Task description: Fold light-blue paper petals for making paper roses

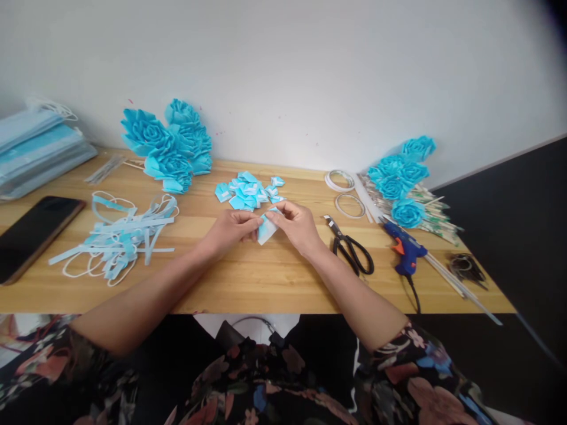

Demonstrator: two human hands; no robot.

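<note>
Between my two hands is a small piece of blue and white mask fabric [268, 231], its white side partly showing. My left hand [234, 229] pinches its left side between thumb and fingers. On the right, my right hand [297, 224] pinches its upper edge, with the thumb on the near face. Just beyond my fingers lies a loose pile of folded blue petals [245, 190] with white edges. Black-handled scissors [352, 248] rest to the right of my right hand. Left of my forearm is a tangle of cut-off mask strips and ear loops [119, 236].
Blue fabric roses [170, 144] stand back left, others [401, 168] back right on bundled sticks [436, 215]. Tape rolls [340, 180], a blue glue gun [407, 249] and thin rods [460, 286] lie right. A phone [38, 233] and stacked masks [39, 147] are left.
</note>
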